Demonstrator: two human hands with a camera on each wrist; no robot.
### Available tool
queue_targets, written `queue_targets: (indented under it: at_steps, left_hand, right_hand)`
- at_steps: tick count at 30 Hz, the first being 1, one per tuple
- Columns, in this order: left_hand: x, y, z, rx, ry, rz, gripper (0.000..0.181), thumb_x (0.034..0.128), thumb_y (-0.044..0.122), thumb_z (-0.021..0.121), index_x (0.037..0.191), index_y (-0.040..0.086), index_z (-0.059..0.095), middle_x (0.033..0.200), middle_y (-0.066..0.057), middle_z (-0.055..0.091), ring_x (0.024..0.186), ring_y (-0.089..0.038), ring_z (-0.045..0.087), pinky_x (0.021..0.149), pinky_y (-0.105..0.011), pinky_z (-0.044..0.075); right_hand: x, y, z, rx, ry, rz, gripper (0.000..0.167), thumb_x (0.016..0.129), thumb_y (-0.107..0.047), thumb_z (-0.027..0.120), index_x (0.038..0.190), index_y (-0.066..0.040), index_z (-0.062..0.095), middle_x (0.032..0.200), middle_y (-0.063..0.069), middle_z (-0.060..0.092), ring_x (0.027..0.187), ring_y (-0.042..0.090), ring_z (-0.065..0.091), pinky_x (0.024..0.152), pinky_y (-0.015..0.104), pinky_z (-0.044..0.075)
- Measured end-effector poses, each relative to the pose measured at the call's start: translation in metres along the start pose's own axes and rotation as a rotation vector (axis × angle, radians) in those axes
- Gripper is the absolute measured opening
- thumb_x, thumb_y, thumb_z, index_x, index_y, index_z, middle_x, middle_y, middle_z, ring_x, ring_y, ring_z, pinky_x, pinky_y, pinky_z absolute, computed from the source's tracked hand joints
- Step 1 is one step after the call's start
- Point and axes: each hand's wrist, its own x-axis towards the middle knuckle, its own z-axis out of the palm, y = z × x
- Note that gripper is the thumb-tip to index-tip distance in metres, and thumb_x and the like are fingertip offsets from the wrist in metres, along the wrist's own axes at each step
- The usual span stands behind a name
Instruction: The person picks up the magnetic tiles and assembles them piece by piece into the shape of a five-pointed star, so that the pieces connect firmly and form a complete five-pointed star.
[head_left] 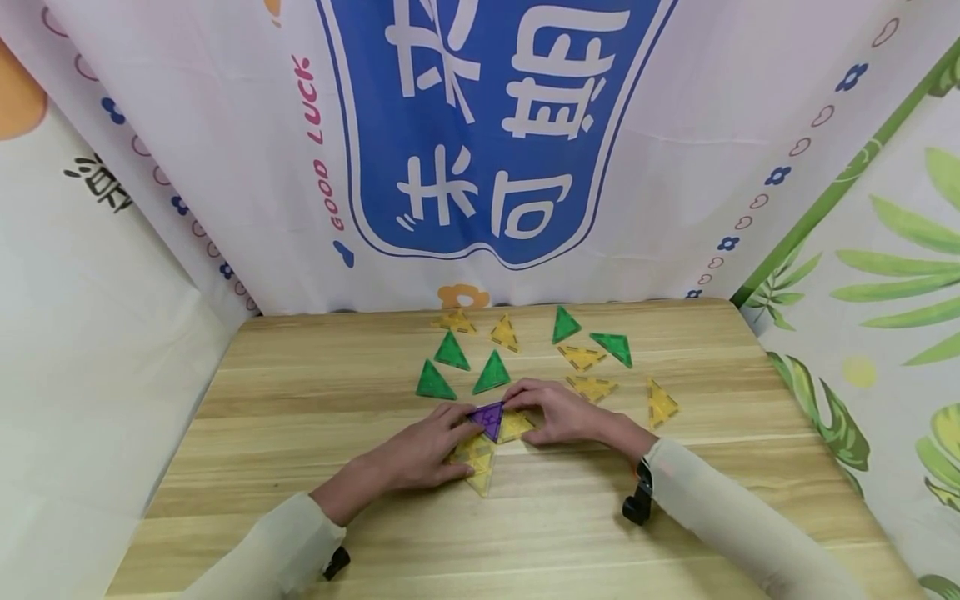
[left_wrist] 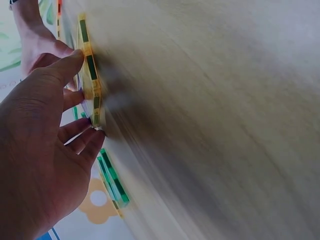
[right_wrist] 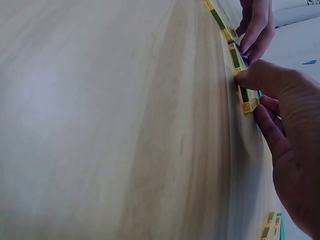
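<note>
Near the middle of the table, a purple triangular magnetic tile [head_left: 488, 419] lies between see-through yellow triangular tiles. My left hand [head_left: 422, 448] holds the yellow tile [head_left: 480, 472] at the left between thumb and fingers; its upper fingers reach the purple tile's edge. From the other side, my right hand [head_left: 558, 412] grips the right yellow tile [head_left: 514, 426], thumb at its near edge and fingertips by the purple tile's top. In the left wrist view, the left thumb and fingers span a yellow tile edge [left_wrist: 90, 67]. The right wrist view shows the right thumb against a yellow tile [right_wrist: 244, 95].
Beyond the hands lie several loose green triangles, one green tile [head_left: 492, 372] just behind the purple one. Several yellow triangles are scattered too, one yellow tile [head_left: 662, 403] at the right. A printed cloth [head_left: 300, 275] hangs behind the wooden table [head_left: 300, 358].
</note>
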Motion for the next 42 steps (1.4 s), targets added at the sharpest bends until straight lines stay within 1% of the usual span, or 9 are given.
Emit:
queue_targets:
  at_steps: [7,10,15,19,22,26,33,37,42]
  left_hand:
    - [0.004,0.0,-0.007,0.022,-0.046,-0.009,0.065,0.1027,0.047,0.069,0.157,0.016,0.052,0.167,-0.01,0.035,0.153,-0.029,0.037,0.12,-0.047,0.041]
    - [0.008,-0.001,-0.009,0.022,-0.062,0.022,0.068,0.1019,0.046,0.07,0.159,0.016,0.049,0.17,-0.01,0.031,0.156,-0.03,0.032,0.122,-0.049,0.038]
    - [0.016,-0.004,-0.01,0.015,-0.09,0.096,0.073,0.1,0.043,0.074,0.161,0.016,0.046,0.173,-0.013,0.027,0.159,-0.034,0.026,0.125,-0.052,0.033]
    - [0.02,-0.007,-0.01,0.005,-0.113,0.123,0.074,0.1,0.04,0.075,0.163,0.014,0.044,0.174,-0.013,0.027,0.16,-0.034,0.024,0.126,-0.052,0.031]
    - [0.02,-0.007,-0.009,-0.006,-0.12,0.122,0.074,0.1005,0.04,0.074,0.163,0.014,0.043,0.174,-0.013,0.026,0.16,-0.034,0.025,0.126,-0.052,0.031]
    - [0.019,-0.007,-0.007,-0.009,-0.109,0.116,0.075,0.1,0.042,0.074,0.162,0.013,0.044,0.173,-0.013,0.028,0.159,-0.035,0.028,0.125,-0.052,0.033]
    - [0.016,-0.006,-0.005,0.027,-0.087,0.081,0.077,0.0996,0.049,0.073,0.163,0.016,0.044,0.172,-0.011,0.029,0.158,-0.032,0.03,0.124,-0.049,0.036]
    - [0.013,-0.004,-0.004,0.042,-0.073,0.062,0.077,0.0996,0.051,0.072,0.163,0.017,0.044,0.172,-0.01,0.029,0.158,-0.031,0.031,0.124,-0.048,0.036]
    - [0.01,-0.003,-0.003,0.046,-0.067,0.04,0.076,0.0999,0.052,0.071,0.163,0.018,0.044,0.173,-0.009,0.029,0.158,-0.03,0.03,0.123,-0.048,0.037]
  right_hand:
    - [-0.014,0.002,-0.005,0.033,0.03,-0.006,0.051,0.087,-0.02,0.087,0.134,-0.007,0.073,0.14,0.003,0.064,0.131,0.022,0.061,0.109,0.042,0.052]
    - [-0.024,0.001,-0.01,0.029,0.039,0.01,0.052,0.086,-0.02,0.088,0.134,-0.007,0.073,0.14,0.003,0.064,0.13,0.022,0.061,0.108,0.042,0.053]
    - [-0.045,-0.001,-0.019,-0.007,0.043,0.04,0.05,0.087,-0.021,0.087,0.133,-0.007,0.073,0.138,0.003,0.065,0.127,0.023,0.062,0.104,0.044,0.055]
    - [-0.064,0.0,-0.025,-0.021,0.042,0.088,0.047,0.088,-0.024,0.087,0.131,-0.009,0.074,0.138,0.001,0.065,0.129,0.024,0.061,0.107,0.048,0.053]
    - [-0.078,0.0,-0.029,-0.033,0.046,0.116,0.047,0.088,-0.026,0.088,0.13,-0.01,0.075,0.137,-0.001,0.065,0.13,0.025,0.061,0.109,0.05,0.051]
    - [-0.095,0.002,-0.034,-0.072,0.07,0.102,0.05,0.085,-0.028,0.09,0.129,-0.009,0.075,0.135,0.001,0.067,0.126,0.025,0.063,0.105,0.051,0.054]
    - [-0.125,0.004,-0.042,-0.128,0.12,0.1,0.052,0.083,-0.031,0.092,0.127,-0.01,0.075,0.131,-0.001,0.068,0.121,0.022,0.066,0.098,0.048,0.058]
    - [-0.141,0.008,-0.045,-0.163,0.13,0.086,0.053,0.082,-0.032,0.094,0.125,-0.008,0.076,0.128,0.001,0.07,0.117,0.023,0.067,0.094,0.047,0.059]
    - [-0.159,0.01,-0.047,-0.18,0.146,0.104,0.056,0.077,-0.036,0.097,0.122,-0.009,0.077,0.125,0.0,0.07,0.113,0.018,0.068,0.093,0.043,0.06]
